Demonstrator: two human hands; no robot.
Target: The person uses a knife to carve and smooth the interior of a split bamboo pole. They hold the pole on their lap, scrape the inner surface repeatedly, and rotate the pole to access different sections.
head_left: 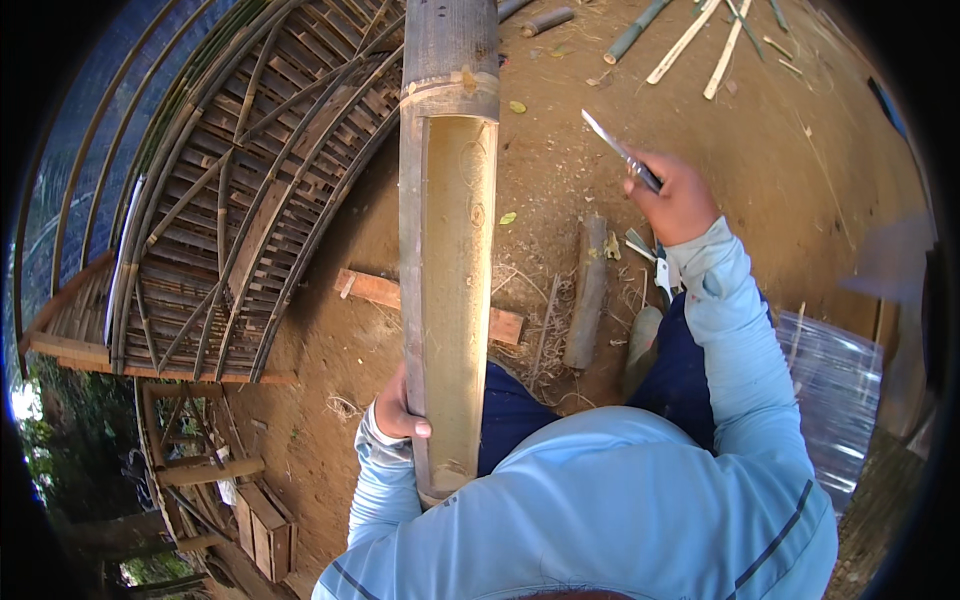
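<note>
A thick bamboo pole [453,290] runs upright through the middle of the view, its near end close to my chest. A long opening is cut in its side and bares the pale hollow; above a node ring the wall is whole. My left hand [398,412] grips the pole's left edge near the lower end, thumb over the rim. Out to the right, apart from the pole, my right hand [672,197] is closed round the dark handle of a knife [622,150]. The blade points up and to the left.
On the dirt floor lie a wooden board [372,287], a short log [586,290], shavings and a white-handled tool [662,275]. Split bamboo strips [685,42] lie at the far right. A slatted bamboo structure [250,190] stands left, a clear plastic sheet [830,390] right.
</note>
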